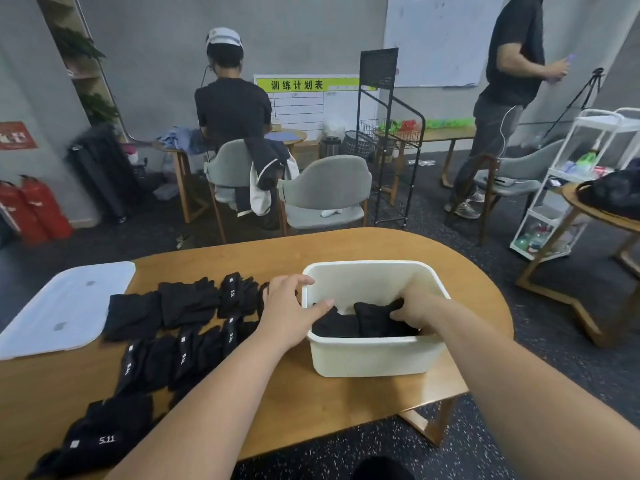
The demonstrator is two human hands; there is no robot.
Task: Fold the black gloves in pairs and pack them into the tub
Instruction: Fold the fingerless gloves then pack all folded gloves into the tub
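Black gloves (166,327) lie in loose rows on the left half of the table (311,393), just beside a white tray (65,306) at the far left. I judge they are spread out so that each one can be matched with its partner. To the right of them my left hand (294,306) lies over the left wall of the tub (370,355), with the thumb inside and the other fingers relaxed on the outside, not clamped. I think it is there to stop the light tub from sliding. Inside the tub a first bundle (332,323) already rests on the bottom. Just beside it my right hand (412,308) reaches down along the right wall, its fingers curled around a folded pair (375,315) held low in the tub. The grip looks tight, probably so that the pair does not unfold. Many gloves are outside the tub, so I judge the packing is at an early stage.
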